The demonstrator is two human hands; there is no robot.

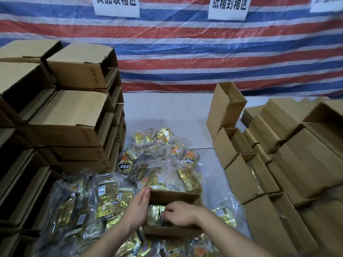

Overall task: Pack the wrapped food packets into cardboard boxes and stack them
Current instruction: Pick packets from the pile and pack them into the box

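Gold foil packets (155, 214) lay inside the open cardboard box (173, 198) (filling step), right hand (179, 213) pinching one down, left hand (138, 207) flat against its wall; next, more packets.

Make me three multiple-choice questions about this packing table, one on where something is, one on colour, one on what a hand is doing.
1. Where is the open brown cardboard box being filled?
A. directly in front of the person, between the hands
B. on top of the left stack
C. against the back tarpaulin

2. What colour are most wrapped food packets?
A. green
B. gold
C. white

3. What is the right hand doing?
A. resting flat on the bare table
B. pressing gold packets inside the box
C. lifting a closed box

Answers: 1 A, it sits between the left hand and the right hand; 2 B, shiny gold wrappers; 3 B, its fingers are on packets in the box.
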